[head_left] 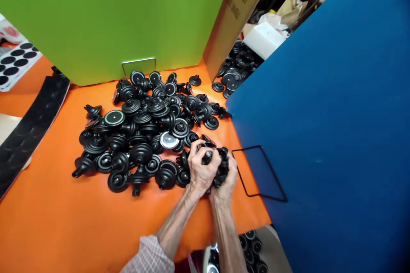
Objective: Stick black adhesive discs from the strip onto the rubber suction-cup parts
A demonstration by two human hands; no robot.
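My left hand (202, 167) is curled round black ridged plastic parts, its thumb and fingers bent inward. Pressed close beside it, my right hand (229, 179) cups the other side of a bunch of black plastic parts (221, 174). The two hands hold this bunch between them, low over the right part of the orange tabletop (80, 226). To the left of my hands spreads a heap of black round discs with ridged, stepped tops and short stems (141, 153). Several lie flipped, showing a pale ring on the flat face, such as one disc (169, 140) near my left hand.
A green panel (128, 17) stands behind the heap, a blue panel (320, 115) on the right with a thin black wire loop (278, 175). A cardboard edge (237, 17) rises between them. Left lies a black strip (35, 123). Below the table edge, a container (272, 243) holds more discs.
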